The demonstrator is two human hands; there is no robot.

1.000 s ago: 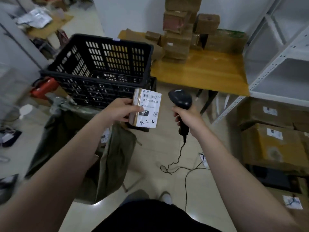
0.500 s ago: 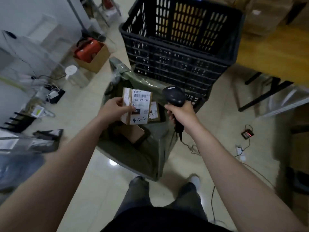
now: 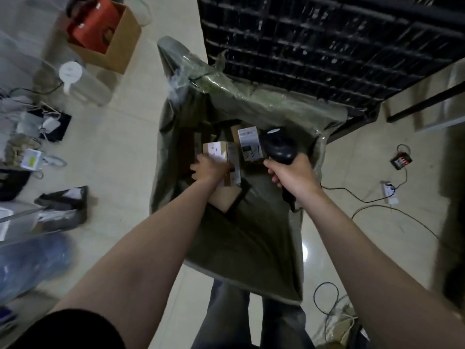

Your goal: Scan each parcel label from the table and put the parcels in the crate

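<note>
parcel (image 3: 219, 153) is held, unreleased, by left hand (image 3: 210, 170) in sack (image 3: 251, 235) beside second parcel (image 3: 249, 142); scanner (image 3: 279, 146) is gripped by right hand (image 3: 292, 172).

I see a black crate (image 3: 327, 46) with a lattice pattern, far right; an olive-green sack (image 3: 239, 248) near it; a brown parcel (image 3: 229, 151) with a white label (image 3: 217, 151) printed black; a black scanner (image 3: 279, 147); a pale cream floor (image 3: 120, 159); far left, a red item (image 3: 93, 26) in a tan box (image 3: 120, 44).
</note>
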